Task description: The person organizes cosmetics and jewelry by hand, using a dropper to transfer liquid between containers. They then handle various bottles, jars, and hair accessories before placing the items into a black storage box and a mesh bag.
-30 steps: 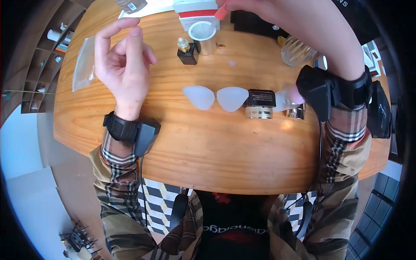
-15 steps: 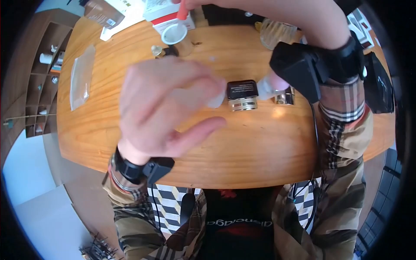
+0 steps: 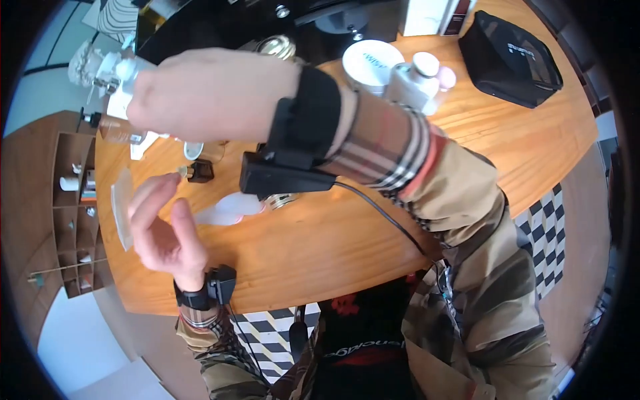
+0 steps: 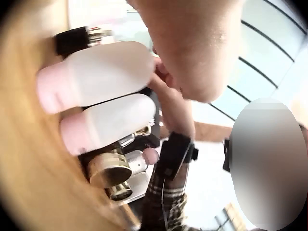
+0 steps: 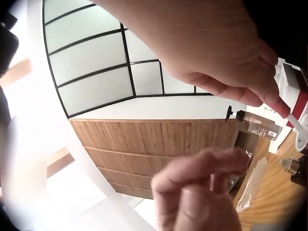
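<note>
My right hand reaches far across to the left side of the table, its fingers hidden in the head view. In the right wrist view its fingertips pinch a slim pale stick over the rim of a small cup. The stick's exact kind I cannot tell. My left hand hovers nearer to me with loosely bent fingers and nothing in them, close to a black dropper bottle. Two frosted bottles with pink caps show below it in the left wrist view, beside a gold-rimmed jar.
A clear plastic bag lies along the left edge. Behind it stands a brown pump bottle. To the right are a round white container, a white bottle and a black pouch.
The head view has swung, shifting the table's things left and down. My left hand has drawn back from over the frosted bottles and turned palm up. My right hand stays at the cup.
</note>
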Demonstrator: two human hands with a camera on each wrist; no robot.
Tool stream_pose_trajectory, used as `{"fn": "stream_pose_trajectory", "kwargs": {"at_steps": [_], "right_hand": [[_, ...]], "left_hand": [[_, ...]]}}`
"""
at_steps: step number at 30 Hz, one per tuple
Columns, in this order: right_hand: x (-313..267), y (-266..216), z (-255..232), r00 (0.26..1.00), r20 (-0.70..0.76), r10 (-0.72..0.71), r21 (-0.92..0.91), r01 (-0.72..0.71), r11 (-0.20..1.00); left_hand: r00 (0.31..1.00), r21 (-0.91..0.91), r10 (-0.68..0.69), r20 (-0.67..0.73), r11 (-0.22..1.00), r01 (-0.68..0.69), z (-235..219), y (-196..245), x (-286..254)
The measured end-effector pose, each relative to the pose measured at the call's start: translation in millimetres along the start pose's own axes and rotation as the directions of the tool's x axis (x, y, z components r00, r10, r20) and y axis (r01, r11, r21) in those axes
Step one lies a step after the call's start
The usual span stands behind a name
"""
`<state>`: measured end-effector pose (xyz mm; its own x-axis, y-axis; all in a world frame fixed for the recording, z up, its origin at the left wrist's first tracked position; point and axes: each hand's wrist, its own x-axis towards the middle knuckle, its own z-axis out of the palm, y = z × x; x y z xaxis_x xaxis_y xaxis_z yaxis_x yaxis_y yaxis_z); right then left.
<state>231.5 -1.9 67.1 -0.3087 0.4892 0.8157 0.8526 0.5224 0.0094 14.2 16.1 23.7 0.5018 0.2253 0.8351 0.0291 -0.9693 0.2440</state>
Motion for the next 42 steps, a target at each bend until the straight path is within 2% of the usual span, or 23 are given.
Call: {"fn": "stream_pose_trajectory", "kwargs": {"at_steps": [2, 4, 5, 8, 10, 12, 13, 14, 16, 18, 20, 24, 25, 28, 31, 33, 36, 37, 38, 39, 40, 41, 42], "right_hand": [[0.7, 2.2, 7.2, 0.998, 0.029, 0.06, 0.051, -0.062, 0.997], [-0.8, 3.9, 15.5, 0.996, -0.078, 0.031, 0.233, -0.012, 0.972], [-9.7, -0.9, 11.5, 0.976, -0.089, 0.201, 0.573, -0.115, 0.812], [0.6, -1.7, 45.9, 0.961, -0.141, 0.239, 0.542, -0.128, 0.831], [2.3, 4.0, 56.2, 0.965, -0.144, 0.218, 0.523, -0.113, 0.845], [5.1, 7.8, 58.9, 0.977, -0.125, 0.176, 0.491, -0.093, 0.866], [6.1, 9.7, 60.4, 0.982, -0.112, 0.155, 0.477, -0.084, 0.875], [7.3, 11.0, 59.4, 0.987, -0.097, 0.131, 0.463, -0.072, 0.883], [8.6, 14.6, 59.2, 0.993, -0.067, 0.097, 0.44, -0.058, 0.896], [9.4, 18.3, 59.4, 0.997, -0.035, 0.061, 0.409, -0.042, 0.912], [9.7, 21.6, 58.3, 1.0, 0.003, 0.024, 0.376, -0.024, 0.926], [8.2, 26.9, 57.4, 0.993, 0.101, -0.056, 0.325, 0.02, 0.945], [7.9, 26.8, 54.0, 0.988, 0.132, -0.084, 0.318, 0.038, 0.947], [8.6, 20.1, 30.6, 0.966, 0.259, 0.008, 0.296, -0.087, 0.951], [5.7, 18.1, 29.0, 0.992, 0.114, -0.047, 0.293, 0.012, 0.956], [8.1, 18.5, 25.0, 0.98, 0.188, -0.066, 0.3, 0.007, 0.954], [12.9, 19.6, 42.0, 0.979, 0.201, 0.01, 0.36, -0.084, 0.929], [8.6, 28.3, 46.2, 0.97, 0.235, -0.056, 0.378, -0.038, 0.925], [5.7, 21.5, 31.1, 0.943, 0.331, 0.026, 0.38, -0.158, 0.912], [5.6, 21.4, 31.6, 0.945, 0.328, 0.021, 0.389, -0.155, 0.908], [5.0, 21.3, 32.9, 0.958, 0.287, 0.026, 0.387, -0.14, 0.912], [4.2, 21.2, 34.8, 0.969, 0.246, 0.028, 0.384, -0.124, 0.915], [3.5, 20.5, 36.0, 0.978, 0.206, 0.025, 0.383, -0.104, 0.918]], "left_hand": [[1.0, -0.024, 0.019, -0.022, 1.0, -0.019, 2.0, 11.8, 25.0], [0.993, -0.021, 0.108, 0.043, 0.994, -0.108, 6.7, 30.6, 64.2], [0.976, 0.019, 0.183, 0.118, 0.982, -0.186, 10.0, 40.2, 83.9], [0.863, 0.012, 0.324, 0.387, 0.934, -0.356, 27.0, 72.3, 150.8], [0.798, -0.087, 0.211, 0.564, 0.976, -0.198, 53.4, 89.0, 169.1], [0.644, -0.095, 0.288, 0.709, 0.943, -0.318, 80.4, 96.2, 188.3], [0.607, -0.037, 0.193, 0.771, 0.965, -0.259, 94.8, 106.2, 191.9], [0.61, -0.027, 0.187, 0.77, 0.965, -0.261, 107.1, 108.5, 196.3], [0.485, -0.122, 0.276, 0.83, 0.938, -0.326, 147.6, 104.8, 200.4], [0.544, -0.175, 0.344, 0.766, 0.925, -0.338, 165.4, 94.8, 192.5], [0.516, -0.235, 0.463, 0.721, 0.864, -0.446, 182.6, 96.6, 188.7], [0.474, -0.156, 0.505, 0.722, 0.786, -0.598, 181.4, 105.4, 175.5], [0.491, -0.142, 0.493, 0.718, 0.794, -0.591, 184.6, 109.4, 173.9], [0.304, -0.03, 0.248, 0.92, 0.816, -0.577, 197.0, 119.3, 169.2], [0.392, -0.071, 0.312, 0.865, 0.851, -0.52, 196.0, 111.2, 159.8], [0.447, -0.09, 0.358, 0.82, 0.852, -0.516, 194.0, 112.6, 160.7], [0.521, -0.02, 0.471, 0.712, 0.755, -0.655, 185.9, 113.6, 166.1], [0.539, -0.021, 0.504, 0.675, 0.744, -0.668, 179.4, 113.3, 171.7], [0.623, 0.029, 0.488, 0.612, 0.773, -0.634, 174.0, 119.8, 177.9], [0.545, -0.041, 0.409, 0.732, 0.825, -0.564, 159.5, 114.7, 191.0], [0.545, -0.033, 0.399, 0.737, 0.827, -0.562, 151.7, 112.9, 189.7], [0.632, -0.011, 0.333, 0.699, 0.889, -0.457, 239.0, 237.3, 148.7], [0.713, 0.01, 0.254, 0.654, 0.939, -0.343, 212.1, 216.7, 152.5]]}}
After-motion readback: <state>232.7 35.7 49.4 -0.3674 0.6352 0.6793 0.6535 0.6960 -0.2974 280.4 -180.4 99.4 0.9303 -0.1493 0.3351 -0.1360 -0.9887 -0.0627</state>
